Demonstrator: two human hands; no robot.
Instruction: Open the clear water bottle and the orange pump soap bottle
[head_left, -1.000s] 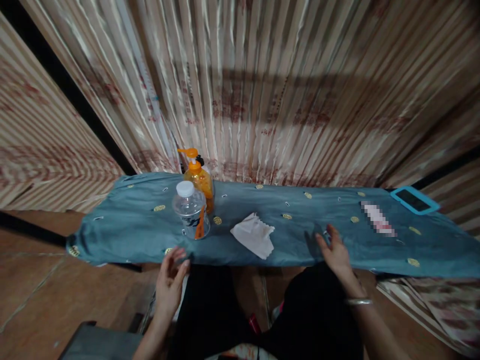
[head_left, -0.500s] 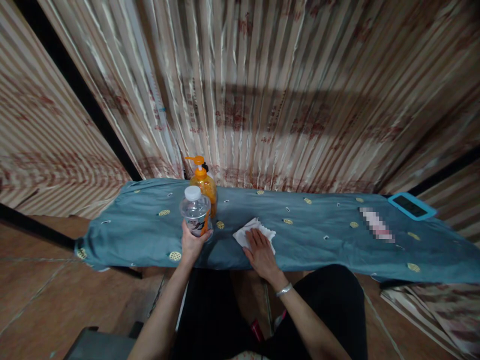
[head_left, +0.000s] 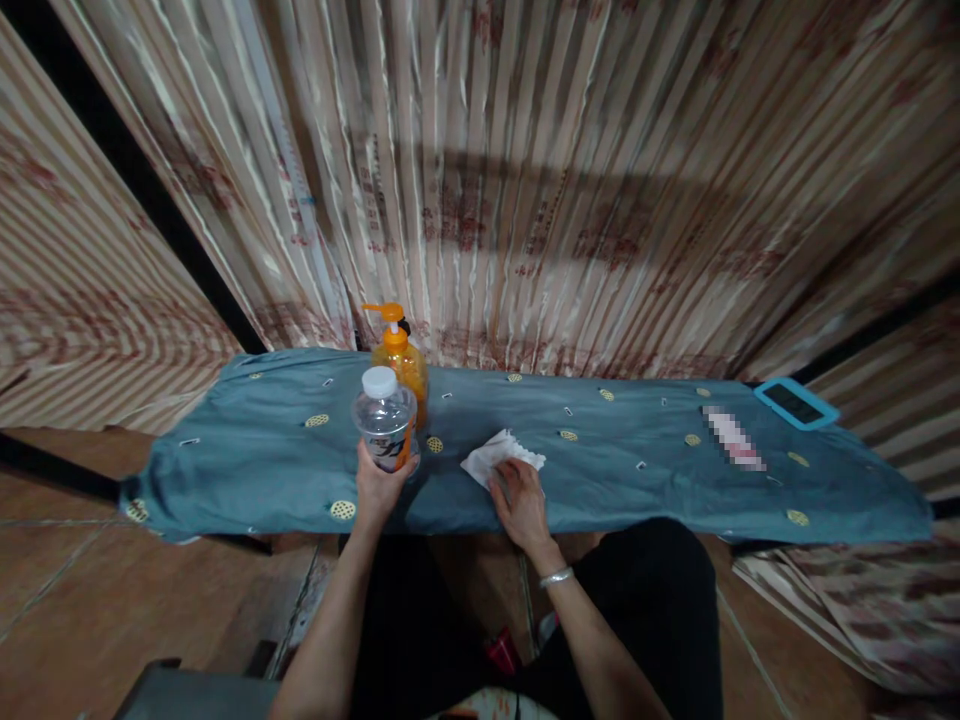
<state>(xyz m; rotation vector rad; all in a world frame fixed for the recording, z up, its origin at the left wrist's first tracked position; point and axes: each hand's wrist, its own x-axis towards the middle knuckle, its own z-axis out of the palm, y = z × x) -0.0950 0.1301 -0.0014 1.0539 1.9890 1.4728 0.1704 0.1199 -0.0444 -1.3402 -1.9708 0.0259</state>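
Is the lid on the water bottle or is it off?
On. The white cap sits atop the clear bottle, which stands upright in the left hand.

right hand (head_left: 519,503) covers near part of white cloth (head_left: 496,453); pump bottle (head_left: 405,362) half hidden behind water bottle (head_left: 385,420); pixelated item (head_left: 733,438) unreadable; phone (head_left: 796,402) screen too small to read

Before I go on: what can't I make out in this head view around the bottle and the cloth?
- Clear bottle: its base and lower label are hidden by the left hand.
- White cloth: its near part lies under the right hand.
- Orange pump bottle: its lower half is hidden behind the clear bottle.
- Item on the blue cover at right: pixelated, unreadable.
- Label print: too small to read.
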